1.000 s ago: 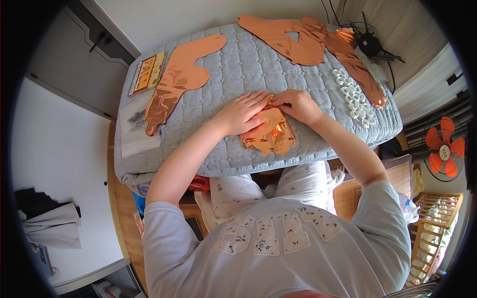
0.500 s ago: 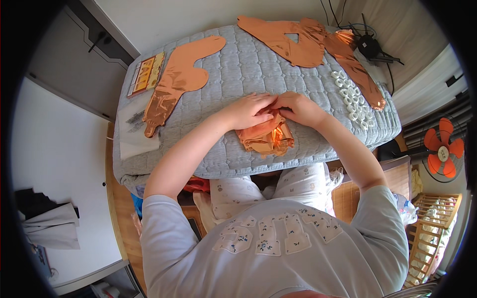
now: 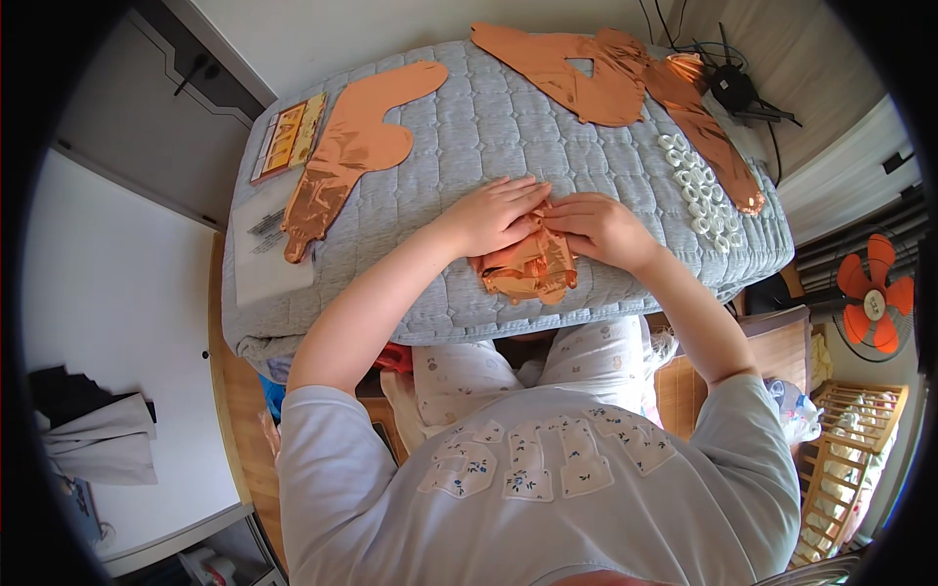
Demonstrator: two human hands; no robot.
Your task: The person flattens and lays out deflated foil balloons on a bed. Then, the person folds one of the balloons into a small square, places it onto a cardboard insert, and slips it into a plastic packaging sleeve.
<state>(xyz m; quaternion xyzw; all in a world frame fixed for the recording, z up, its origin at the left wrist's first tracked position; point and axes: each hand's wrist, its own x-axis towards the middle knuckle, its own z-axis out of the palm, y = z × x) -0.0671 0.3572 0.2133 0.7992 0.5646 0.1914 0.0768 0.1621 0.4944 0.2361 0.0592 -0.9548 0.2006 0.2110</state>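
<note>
A crumpled, partly folded copper-coloured foil balloon (image 3: 532,272) lies near the front edge of the grey quilted mattress (image 3: 430,283). My left hand (image 3: 496,217) reaches over its upper left part, fingers long and thumb lower, with foil between them. From the other side my right hand (image 3: 598,227) holds the upper right part, its fingers pressed together and pointing left. The fingertips of both hands almost meet at the top of the foil. What lies under my palms is hidden.
Flat copper foil balloons lie at the back left (image 3: 366,122) and back right (image 3: 586,83). White rings (image 3: 701,195) sit in rows on the right. On the left are a printed packet (image 3: 290,137) and a clear plastic sleeve (image 3: 264,264). An orange-bladed fan (image 3: 874,303) stands right.
My right hand has flattened and shifted slightly right and down over the foil. My left fingers have straightened a little. The foil's front looks flatter and squarer.
</note>
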